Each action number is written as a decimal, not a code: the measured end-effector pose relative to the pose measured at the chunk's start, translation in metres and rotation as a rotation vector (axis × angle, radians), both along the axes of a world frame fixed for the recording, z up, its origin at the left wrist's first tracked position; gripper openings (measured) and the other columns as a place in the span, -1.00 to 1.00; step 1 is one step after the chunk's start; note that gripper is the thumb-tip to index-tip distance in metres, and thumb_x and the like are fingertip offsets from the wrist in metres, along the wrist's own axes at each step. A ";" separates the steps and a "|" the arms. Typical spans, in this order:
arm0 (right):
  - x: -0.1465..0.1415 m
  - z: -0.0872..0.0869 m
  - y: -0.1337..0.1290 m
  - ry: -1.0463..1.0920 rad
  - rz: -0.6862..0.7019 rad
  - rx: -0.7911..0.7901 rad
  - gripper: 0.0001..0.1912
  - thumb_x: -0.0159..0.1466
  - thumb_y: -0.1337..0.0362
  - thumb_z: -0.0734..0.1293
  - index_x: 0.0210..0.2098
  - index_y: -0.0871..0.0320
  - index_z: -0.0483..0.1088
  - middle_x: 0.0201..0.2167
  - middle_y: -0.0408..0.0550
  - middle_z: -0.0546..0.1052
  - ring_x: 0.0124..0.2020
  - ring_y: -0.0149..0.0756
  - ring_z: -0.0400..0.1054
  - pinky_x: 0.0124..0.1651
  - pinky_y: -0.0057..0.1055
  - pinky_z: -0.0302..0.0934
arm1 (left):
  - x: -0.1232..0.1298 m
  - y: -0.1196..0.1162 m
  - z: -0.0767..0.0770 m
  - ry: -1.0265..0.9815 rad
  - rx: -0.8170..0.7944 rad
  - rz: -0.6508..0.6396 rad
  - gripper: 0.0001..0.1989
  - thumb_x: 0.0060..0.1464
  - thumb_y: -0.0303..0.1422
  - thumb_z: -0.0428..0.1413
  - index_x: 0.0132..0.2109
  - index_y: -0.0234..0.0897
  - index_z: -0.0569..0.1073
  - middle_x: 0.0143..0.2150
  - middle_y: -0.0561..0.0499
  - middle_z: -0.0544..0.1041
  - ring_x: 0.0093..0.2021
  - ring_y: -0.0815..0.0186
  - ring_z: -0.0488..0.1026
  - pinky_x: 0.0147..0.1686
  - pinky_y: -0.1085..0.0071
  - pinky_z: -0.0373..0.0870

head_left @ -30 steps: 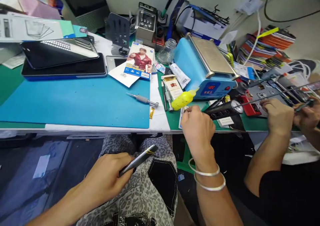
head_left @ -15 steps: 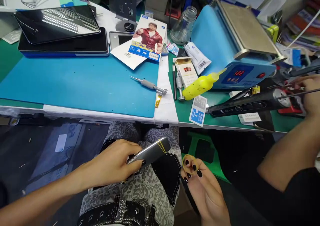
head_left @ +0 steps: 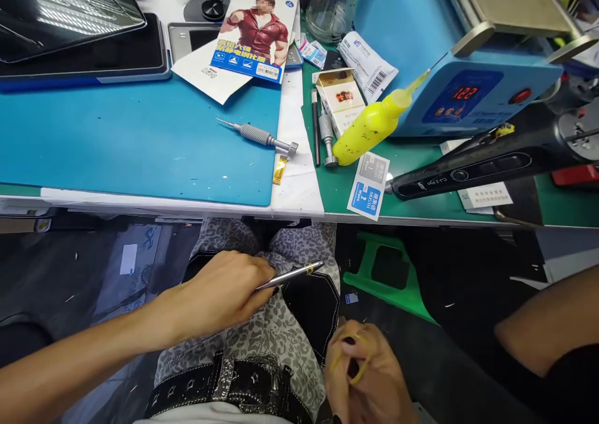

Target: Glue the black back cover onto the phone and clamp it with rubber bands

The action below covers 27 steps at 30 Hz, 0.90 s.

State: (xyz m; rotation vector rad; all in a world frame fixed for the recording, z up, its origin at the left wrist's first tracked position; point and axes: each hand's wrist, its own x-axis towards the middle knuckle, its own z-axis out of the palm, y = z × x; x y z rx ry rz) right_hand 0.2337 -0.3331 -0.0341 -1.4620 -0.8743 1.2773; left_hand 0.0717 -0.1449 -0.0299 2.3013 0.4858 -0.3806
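Observation:
My left hand (head_left: 229, 293) is closed on a thin silver phone (head_left: 290, 275), held edge-on above my lap. Yellow rubber bands (head_left: 309, 268) wrap round the phone near its far end. To the right and lower, my right hand (head_left: 365, 374) has its fingers curled round a loose yellow rubber band (head_left: 362, 374), and it is slightly blurred. The two hands are apart, both below the table's front edge.
On the blue mat (head_left: 140, 143) lies a screwdriver (head_left: 257, 135). A yellow bottle (head_left: 372, 127), a card box (head_left: 341, 96) and a black pen-like tool (head_left: 468, 171) are on the table. A blue heating device (head_left: 402, 30) stands behind. Another person's arm (head_left: 552, 318) is at right.
The phone has turned from showing its flat face to nearly edge-on. My right hand has moved down with the rubber band. The view has shifted closer to the table, and the other person's hand has left it.

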 end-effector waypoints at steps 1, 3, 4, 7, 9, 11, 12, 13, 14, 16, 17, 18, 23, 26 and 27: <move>0.004 0.005 0.004 -0.057 0.029 0.025 -0.66 0.31 -0.04 0.28 -0.25 0.07 0.53 -0.80 -0.29 0.33 -0.87 -0.52 0.13 -0.77 -0.59 0.01 | 0.000 0.001 -0.001 0.006 -0.001 -0.006 -0.76 0.24 -0.38 -0.05 -0.39 -0.24 0.41 -0.41 0.03 0.52 -0.43 0.30 0.46 -0.47 0.38 0.03; 0.011 0.016 0.017 -0.294 0.043 0.124 -0.77 0.22 0.18 0.44 -0.14 0.09 0.53 -0.73 -0.29 0.37 -0.77 -0.52 0.17 -0.67 -0.55 0.08 | -0.002 0.002 -0.003 0.020 0.001 -0.012 -0.79 0.22 -0.38 0.00 -0.38 -0.24 0.45 -0.42 0.01 0.54 -0.40 0.29 0.48 -0.46 0.40 0.06; 0.014 0.021 0.025 -0.486 0.046 0.165 -0.69 0.16 0.24 0.48 -0.09 0.12 0.51 -0.70 -0.28 0.37 -0.72 -0.50 0.17 -0.61 -0.51 0.10 | -0.002 0.002 -0.005 0.025 0.007 -0.011 -0.81 0.21 -0.38 0.03 -0.35 -0.23 0.48 -0.40 0.00 0.56 -0.38 0.28 0.50 -0.45 0.41 0.08; 0.015 0.035 0.049 -0.950 0.108 0.235 -0.59 0.11 0.15 0.51 -0.14 0.26 0.48 -0.60 -0.16 0.39 -0.57 -0.38 0.18 -0.47 -0.38 0.09 | -0.005 0.001 -0.008 0.014 0.035 -0.003 -0.85 0.17 -0.41 0.07 -0.20 -0.20 0.54 -0.30 -0.01 0.59 -0.32 0.24 0.52 -0.42 0.42 0.14; 0.012 0.040 0.062 -1.112 0.198 0.227 -0.59 0.10 0.05 0.50 -0.21 0.24 0.49 -0.54 -0.10 0.42 -0.48 -0.30 0.19 -0.39 -0.32 0.06 | -0.006 0.000 -0.010 -0.018 0.056 0.008 -0.82 0.17 -0.42 0.07 -0.15 -0.19 0.55 -0.27 0.00 0.58 -0.30 0.21 0.52 -0.41 0.40 0.18; 0.008 0.042 0.072 -1.215 0.295 0.189 -0.62 0.08 0.02 0.50 -0.26 0.18 0.48 -0.50 -0.11 0.43 -0.42 -0.26 0.19 -0.33 -0.29 0.02 | -0.008 -0.001 -0.012 -0.079 0.077 0.030 -0.84 0.18 -0.42 0.07 -0.17 -0.20 0.55 -0.31 0.01 0.57 -0.30 0.19 0.52 -0.38 0.37 0.24; 0.007 0.041 0.076 -1.247 0.341 0.171 -0.63 0.07 0.03 0.51 -0.27 0.14 0.48 -0.49 -0.13 0.42 -0.40 -0.25 0.19 -0.31 -0.29 0.00 | -0.010 -0.002 -0.013 -0.121 0.086 0.047 -0.86 0.18 -0.42 0.08 -0.20 -0.21 0.55 -0.33 0.02 0.57 -0.30 0.19 0.51 -0.36 0.36 0.26; 0.005 0.040 0.079 -1.266 0.385 0.157 -0.65 0.07 0.03 0.51 -0.29 0.12 0.48 -0.49 -0.14 0.42 -0.39 -0.24 0.18 -0.30 -0.29 -0.02 | -0.011 -0.003 -0.014 -0.169 0.092 0.064 -0.87 0.18 -0.42 0.09 -0.22 -0.22 0.55 -0.35 0.02 0.56 -0.30 0.19 0.51 -0.34 0.36 0.28; 0.004 0.038 0.082 -1.275 0.430 0.148 -0.67 0.07 0.05 0.52 -0.30 0.12 0.48 -0.48 -0.15 0.42 -0.38 -0.24 0.19 -0.29 -0.30 -0.04 | -0.012 -0.004 -0.016 -0.223 0.093 0.083 -0.88 0.18 -0.42 0.09 -0.24 -0.23 0.54 -0.36 0.02 0.57 -0.31 0.20 0.50 -0.34 0.36 0.30; 0.003 0.033 0.087 -1.259 0.504 0.133 -0.70 0.07 0.07 0.52 -0.33 0.12 0.48 -0.50 -0.18 0.41 -0.37 -0.25 0.19 -0.29 -0.31 -0.05 | -0.015 -0.005 -0.017 -0.341 0.083 0.123 -0.88 0.19 -0.43 0.09 -0.26 -0.26 0.53 -0.37 0.02 0.58 -0.33 0.24 0.50 -0.34 0.38 0.32; 0.003 0.031 0.089 -1.238 0.533 0.119 -0.71 0.08 0.07 0.52 -0.34 0.12 0.47 -0.52 -0.19 0.41 -0.38 -0.27 0.19 -0.29 -0.31 -0.05 | -0.016 -0.006 -0.018 -0.395 0.067 0.139 -0.88 0.19 -0.43 0.08 -0.26 -0.28 0.53 -0.36 0.02 0.58 -0.34 0.27 0.51 -0.34 0.40 0.33; 0.003 0.028 0.091 -1.211 0.558 0.100 -0.71 0.08 0.07 0.52 -0.36 0.12 0.47 -0.54 -0.20 0.40 -0.39 -0.28 0.20 -0.28 -0.32 -0.05 | -0.017 -0.007 -0.018 -0.441 0.043 0.149 -0.88 0.20 -0.42 0.08 -0.25 -0.29 0.53 -0.35 0.02 0.59 -0.34 0.29 0.51 -0.33 0.41 0.34; 0.003 0.022 0.095 -1.121 0.623 0.022 -0.74 0.10 0.07 0.50 -0.35 0.10 0.49 -0.50 -0.20 0.45 -0.39 -0.31 0.24 -0.27 -0.35 -0.03 | -0.019 -0.007 -0.017 -0.481 -0.137 0.152 -0.85 0.24 -0.41 0.06 -0.16 -0.30 0.52 -0.27 0.01 0.62 -0.27 0.35 0.53 -0.27 0.48 0.36; 0.002 0.022 0.096 -1.083 0.689 -0.014 -0.79 0.14 0.11 0.48 -0.34 0.09 0.49 -0.48 -0.20 0.49 -0.40 -0.32 0.26 -0.29 -0.36 -0.03 | -0.021 -0.009 -0.018 -0.478 -0.183 0.165 -0.85 0.24 -0.40 0.05 -0.16 -0.28 0.52 -0.28 0.02 0.61 -0.28 0.36 0.53 -0.28 0.49 0.35; 0.002 0.022 0.096 -1.069 0.703 -0.031 -0.80 0.14 0.12 0.47 -0.33 0.10 0.50 -0.47 -0.20 0.50 -0.40 -0.32 0.27 -0.29 -0.36 -0.02 | -0.022 -0.010 -0.019 -0.483 -0.179 0.172 -0.86 0.24 -0.39 0.06 -0.15 -0.28 0.51 -0.28 0.03 0.61 -0.29 0.36 0.52 -0.29 0.49 0.35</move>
